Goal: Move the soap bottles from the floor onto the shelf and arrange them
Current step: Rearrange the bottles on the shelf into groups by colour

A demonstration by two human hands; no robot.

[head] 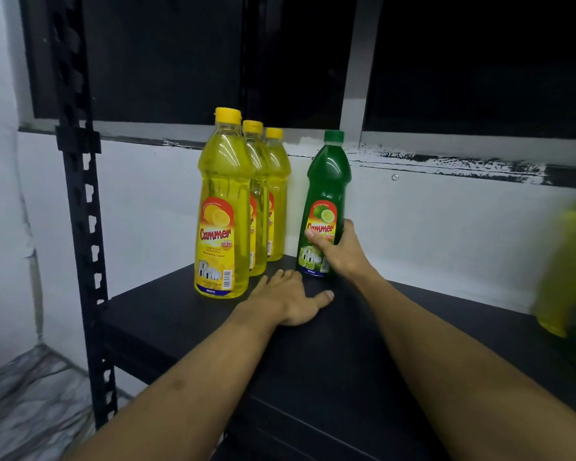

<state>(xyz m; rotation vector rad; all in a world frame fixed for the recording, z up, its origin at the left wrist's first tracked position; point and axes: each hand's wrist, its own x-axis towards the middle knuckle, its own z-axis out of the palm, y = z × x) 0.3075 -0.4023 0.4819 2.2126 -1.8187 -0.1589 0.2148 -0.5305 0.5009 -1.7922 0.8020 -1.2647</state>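
Note:
Three yellow soap bottles stand upright in a row on the black shelf [167,314]: the front yellow bottle [223,207], a second [257,201] and a third [277,194] behind it. A green soap bottle [326,194] stands upright to their right, near the wall. My right hand [338,251] is wrapped around the green bottle's lower half. My left hand [288,299] lies flat on the shelf board between the front yellow bottle and the green one, fingers spread, holding nothing.
A blurred yellow bottle [566,271] stands at the right edge of the shelf. The black perforated shelf post [80,194] rises at the left. Behind are a white wall and a dark window. Marbled floor [24,400] shows at lower left.

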